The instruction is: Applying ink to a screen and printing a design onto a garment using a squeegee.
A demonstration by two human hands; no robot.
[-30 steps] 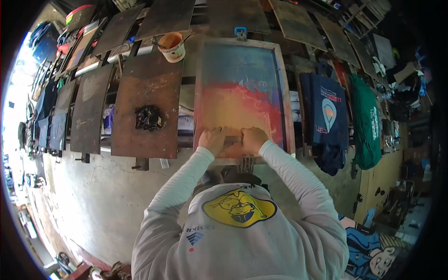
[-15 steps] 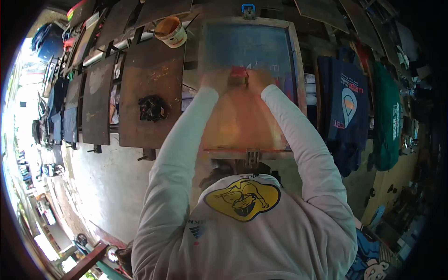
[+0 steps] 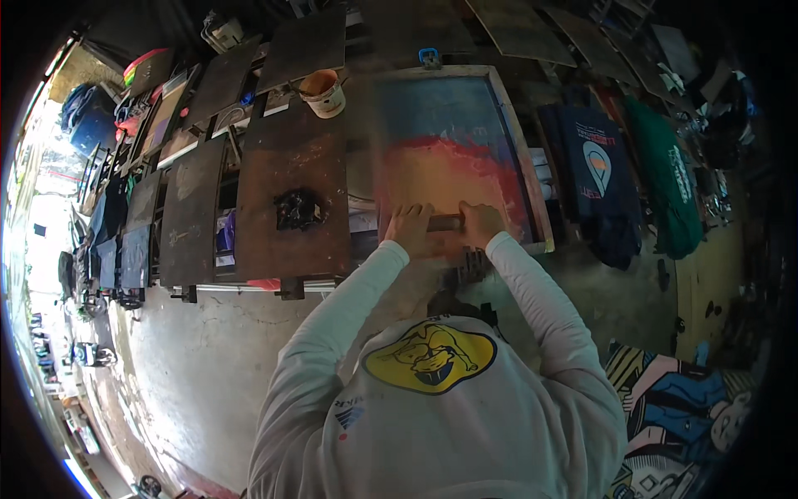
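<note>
Head view: 2 hands, left hand [image 3: 409, 229] and right hand [image 3: 482, 223], clamp a squeegee [image 3: 445, 223] crosswise at the near end of a wooden-framed printing screen [image 3: 449, 158], its long axis running away from them. Orange ink spreads just ahead; an ink cup [image 3: 322, 91] stands well left.
</note>
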